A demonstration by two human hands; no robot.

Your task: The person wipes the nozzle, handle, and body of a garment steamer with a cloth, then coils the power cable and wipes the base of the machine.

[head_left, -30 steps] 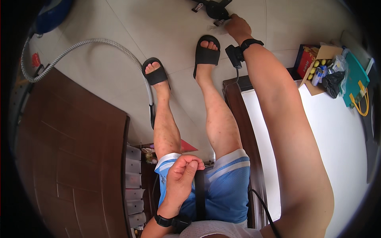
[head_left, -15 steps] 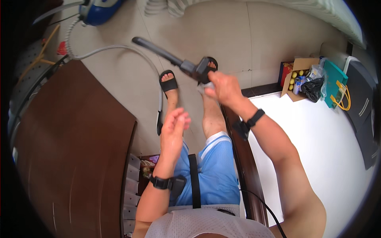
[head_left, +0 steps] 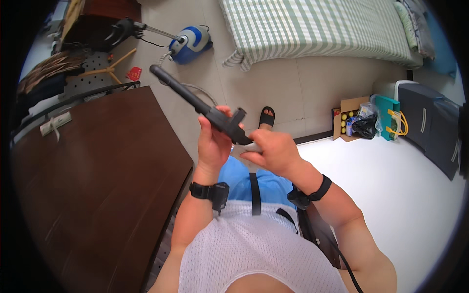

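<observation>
A long black rod-shaped piece (head_left: 188, 97) with a short side bracket is held up in front of me, slanting to the upper left. My left hand (head_left: 213, 146) supports its thick middle part, the fingers curling behind it and the thumb raised. My right hand (head_left: 276, 152) is closed round its lower end, at a pale whitish part (head_left: 250, 147). Beyond them, a blue and grey machine (head_left: 189, 43) stands on the floor. A metal pole (head_left: 163, 32) and a grey hose (head_left: 195, 91) run from it; the hose partly passes behind the rod.
A dark brown tabletop (head_left: 97, 166) lies at my left, with a white power strip (head_left: 54, 123) on it. At right are a white surface (head_left: 381, 195), a carton (head_left: 354, 103), a teal bag (head_left: 387, 115) and a dark grey case (head_left: 425, 122). A checked bed (head_left: 317, 29) is ahead.
My left hand has come up to the black piece and now holds its middle. My right hand has drawn its end lower and nearer to me. The view has tilted upward, showing the bed.
</observation>
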